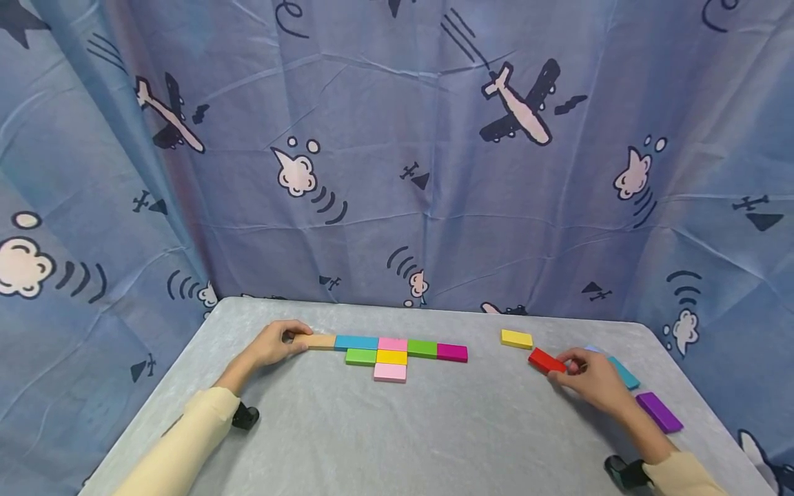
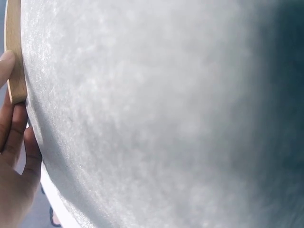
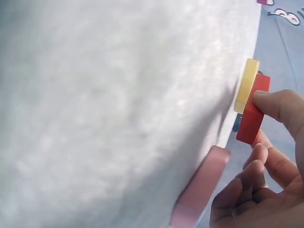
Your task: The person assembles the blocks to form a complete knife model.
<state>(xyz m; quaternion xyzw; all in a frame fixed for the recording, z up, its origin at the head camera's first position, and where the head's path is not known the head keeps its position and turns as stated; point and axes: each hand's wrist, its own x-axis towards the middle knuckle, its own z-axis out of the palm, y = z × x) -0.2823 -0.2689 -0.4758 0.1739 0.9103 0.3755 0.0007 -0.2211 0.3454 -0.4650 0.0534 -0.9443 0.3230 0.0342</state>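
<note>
- Curtain (image 1: 372, 103), blue, printed with planes and clouds, behind the row (image 1: 392, 344).
- Table (image 1: 434, 441), pale grey, fabric-like, under the row.
- Sleeves (image 1: 192, 430), cream, nearer the person than the row, one to its left, one to its right; both arms slant inward and forward.
- Row: five flat, oblong pieces end to end, left to right: tan block (image 1: 321, 342), blue block (image 1: 356, 343), pink block (image 1: 393, 344), green block (image 1: 422, 349), magenta block (image 1: 452, 353).
- Right hand (image 1: 595, 382), well right of the row: thumb pressed to one face of the red block (image 1: 546, 361), a fingertip on the opposite side, pinching it; other fingers loosely curled.
- Left hand (image 1: 276, 342), at the row's left end: thumb and fingers pinch the tan block's outer end; other fingers loosely bent.
- Red block: plain bright red, flat, crisp-edged, well right of the row and angled to it; whether it touches the table I cannot tell.
- Tan block: bare wood colour, in line with the row as its left end.
- Yellow block (image 1: 392, 357), touching the row's near side mid-way; second green block (image 1: 361, 357) on its left, pale pink block (image 1: 389, 373) in front.
- Right of the row: loose yellow block (image 1: 517, 338); farther right, teal block (image 1: 624, 373) and purple block (image 1: 659, 412).
</note>
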